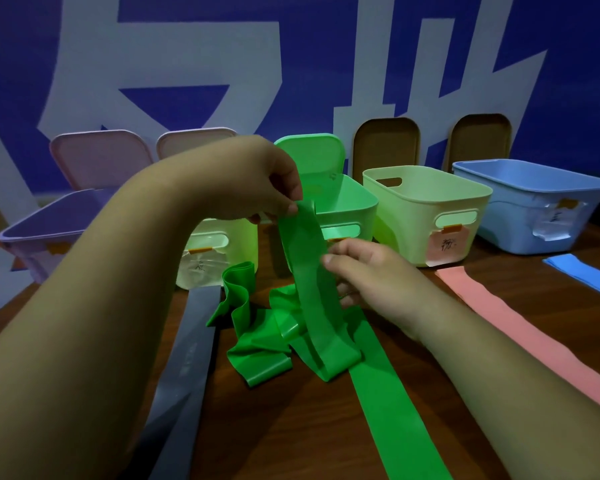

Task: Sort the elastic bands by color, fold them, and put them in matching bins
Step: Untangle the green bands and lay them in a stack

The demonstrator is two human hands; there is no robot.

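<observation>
My left hand (271,181) pinches the top end of the green band (305,271), held high, while my right hand (368,275) nips it lower, thumb in front, I judge to square a fold. Its slack lies crumpled at centre, near the green bin (347,202). Dark wooden table (291,427); blue lettered wall (326,46) far behind.

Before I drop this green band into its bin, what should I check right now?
1. Left hand grip on the green band: ok, it pinches the upper end.
2. Right hand grip: ok, it holds the band at mid-length.
3. Band fully folded: not ok, a long tail lies flat on the table.
4. Green bin open: ok, its lid stands up behind it.
5. Room inside the bin: cannot tell, the inside is hidden.
6. Pink band kept apart: ok.
</observation>
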